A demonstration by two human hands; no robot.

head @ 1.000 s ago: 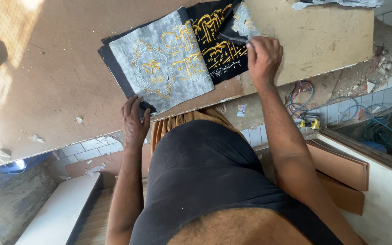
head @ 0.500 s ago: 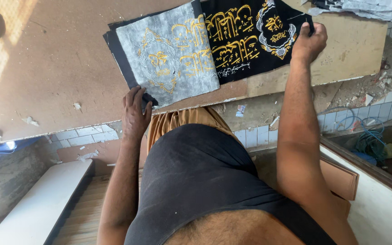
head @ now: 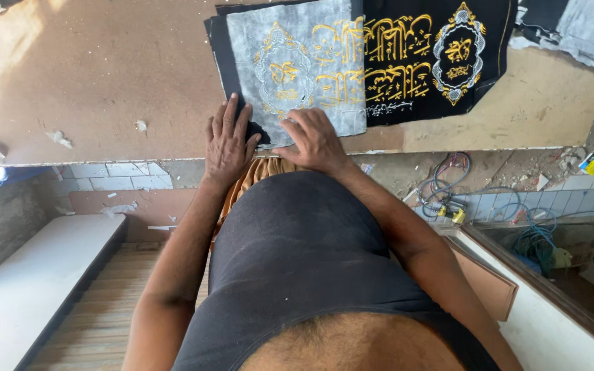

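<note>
Left hand (head: 228,141) lay flat, fingers spread, pressing the near-left corner of the black embroidered cloth (head: 434,62) against the table (head: 104,75), right at its near edge. Grip there open, palm down, closed around nothing. Right hand (head: 314,141) now sat beside it on the grey backing sheet (head: 297,69), fingers curled loosely on the sheet's near edge; whether pinching it or merely pressing, cannot tell. Half a second before, had been stretched out to the cloth's far-right end; since then drawn back to the near edge, close to the left. Cloth meanwhile lay spread wider, gold embroidery showing on the right half, grey sheet covering the left. Judged as smoothing finished on the far side, attention shifted to the near edge. Tangled cables (head: 448,199) lay on the floor below.
</note>
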